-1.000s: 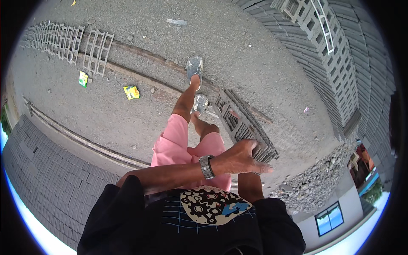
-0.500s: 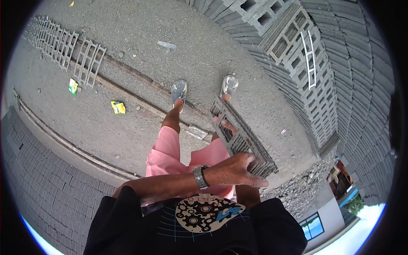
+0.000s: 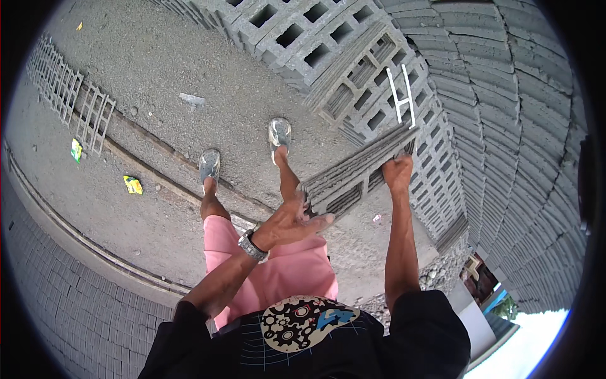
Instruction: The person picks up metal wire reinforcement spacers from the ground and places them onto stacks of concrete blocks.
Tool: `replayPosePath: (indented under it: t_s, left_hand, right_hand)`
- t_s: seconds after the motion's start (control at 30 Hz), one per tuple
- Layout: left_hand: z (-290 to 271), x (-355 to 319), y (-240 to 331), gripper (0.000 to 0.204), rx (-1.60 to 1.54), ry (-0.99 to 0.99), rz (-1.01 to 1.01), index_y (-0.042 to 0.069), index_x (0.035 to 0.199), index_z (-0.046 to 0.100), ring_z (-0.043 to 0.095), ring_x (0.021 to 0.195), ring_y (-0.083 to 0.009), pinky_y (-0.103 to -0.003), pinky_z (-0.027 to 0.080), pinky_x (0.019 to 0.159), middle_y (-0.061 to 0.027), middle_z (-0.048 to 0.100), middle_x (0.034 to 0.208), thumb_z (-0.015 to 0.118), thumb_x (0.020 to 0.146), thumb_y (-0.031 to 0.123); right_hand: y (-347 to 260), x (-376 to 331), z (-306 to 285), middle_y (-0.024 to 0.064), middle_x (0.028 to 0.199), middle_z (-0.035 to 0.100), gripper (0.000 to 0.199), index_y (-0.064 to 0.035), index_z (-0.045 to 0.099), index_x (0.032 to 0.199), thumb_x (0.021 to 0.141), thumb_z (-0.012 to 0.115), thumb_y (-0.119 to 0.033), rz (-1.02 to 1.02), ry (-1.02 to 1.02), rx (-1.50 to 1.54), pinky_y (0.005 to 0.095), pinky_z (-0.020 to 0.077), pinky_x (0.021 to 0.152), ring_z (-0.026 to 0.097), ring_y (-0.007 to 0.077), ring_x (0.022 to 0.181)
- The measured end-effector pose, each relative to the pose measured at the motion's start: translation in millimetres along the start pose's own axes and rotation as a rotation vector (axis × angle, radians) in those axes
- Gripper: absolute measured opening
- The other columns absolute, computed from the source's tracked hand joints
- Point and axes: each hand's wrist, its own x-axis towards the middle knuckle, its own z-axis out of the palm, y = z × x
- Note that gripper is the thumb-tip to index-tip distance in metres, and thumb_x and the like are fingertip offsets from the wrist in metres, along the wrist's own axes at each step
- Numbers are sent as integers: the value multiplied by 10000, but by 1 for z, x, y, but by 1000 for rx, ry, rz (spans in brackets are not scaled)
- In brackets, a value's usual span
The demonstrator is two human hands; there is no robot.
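Between my hands is a stack of grey ladder-shaped frames [image 3: 355, 163], crusted with cement and slanting up to the right. My left hand [image 3: 288, 222] is closed round its lower left end, with the thumb stretched along the near side. At the upper right end, my right hand [image 3: 398, 173] grips a frame bar, its fingers partly hidden in the opening. Just past that end, a white ladder-shaped frame [image 3: 404, 100] leans on the stacked hollow blocks. More grey frames [image 3: 344, 95] are piled against the blocks, beyond the held stack.
Hollow concrete blocks [image 3: 303, 38] form a high wall ahead and to the right. Two rails [image 3: 151, 170] run along the gravel ground at left, with ladder-shaped frames [image 3: 98, 117] laid across them. A yellow wrapper [image 3: 132, 184] and paving blocks [image 3: 63, 309] are farther left.
The held stack has swung from slanting down right to slanting up right, toward the block wall. My right hand has come to its far end, my left to its near end. The view has turned rightward.
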Motion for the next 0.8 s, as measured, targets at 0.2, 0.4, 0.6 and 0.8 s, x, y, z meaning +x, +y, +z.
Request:
replayPosePath:
  t_s: [0.2, 0.4, 0.6, 0.8]
  left_hand:
    - [-13, 91, -44, 764, 431, 180, -312, -51, 1364, 318, 581, 1050, -154, -285, 505, 850, -128, 608, 1156, 741, 863, 342]
    - [-30, 144, -94, 651, 311, 422, -66, -55, 1016, 488, 582, 795, -188, -331, 488, 717, -115, 588, 832, 752, 803, 501]
    - [-32, 155, -53, 623, 532, 454, -96, -25, 799, 536, 592, 652, -235, -376, 476, 608, -111, 597, 686, 727, 798, 568]
    - [-50, 193, -63, 601, 745, 346, -283, -41, 877, 615, 633, 766, -366, -403, 514, 700, -225, 654, 804, 616, 861, 560]
  right_hand:
    - [-47, 147, 8, 280, 814, 638, 150, 70, 617, 646, 644, 594, -77, -430, 21, -250, 457, 394, 908, 571, 426, 872]
    - [-82, 212, 35, 253, 704, 633, 148, 37, 643, 691, 658, 604, -101, -590, -21, -303, 436, 380, 929, 600, 391, 818]
    - [-79, 234, 38, 231, 776, 657, 165, 36, 658, 723, 689, 624, -122, -590, -113, -373, 439, 368, 957, 609, 377, 875]
    - [-59, 251, 81, 163, 1013, 660, 282, 13, 681, 916, 750, 667, -215, -688, -43, -536, 443, 326, 1021, 606, 321, 1007]
